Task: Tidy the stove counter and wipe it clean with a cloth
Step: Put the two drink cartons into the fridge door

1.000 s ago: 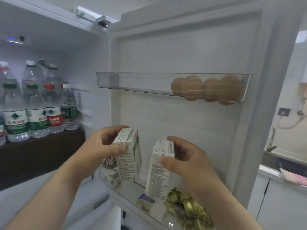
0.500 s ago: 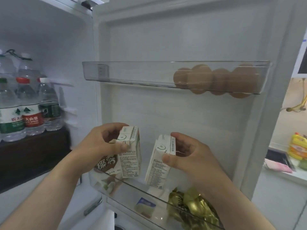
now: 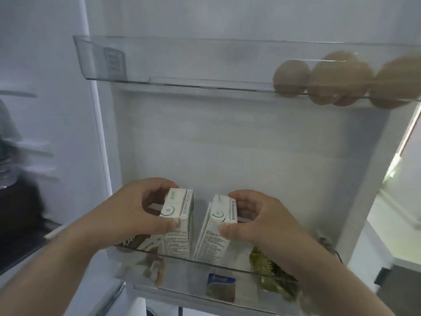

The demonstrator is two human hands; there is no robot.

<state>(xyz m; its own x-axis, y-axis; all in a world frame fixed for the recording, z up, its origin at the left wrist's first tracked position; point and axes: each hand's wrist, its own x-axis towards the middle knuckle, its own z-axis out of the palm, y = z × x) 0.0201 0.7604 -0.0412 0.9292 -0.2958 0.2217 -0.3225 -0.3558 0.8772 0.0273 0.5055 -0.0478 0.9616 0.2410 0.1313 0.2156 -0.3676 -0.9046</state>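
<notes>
I see the left carton [image 3: 178, 226] upright in the lower door bin [image 3: 205, 263], my left hand [image 3: 134, 210] pinching its top between thumb and fingers. The right carton [image 3: 215, 236] leans beside it, apart, gripped by my right hand [image 3: 257, 222].

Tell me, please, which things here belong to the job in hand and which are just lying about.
Job in hand: left carton, right carton, left hand, right hand, lower door bin.
Lying about: eggs, upper door bin, blue packet, gold foil.
</notes>
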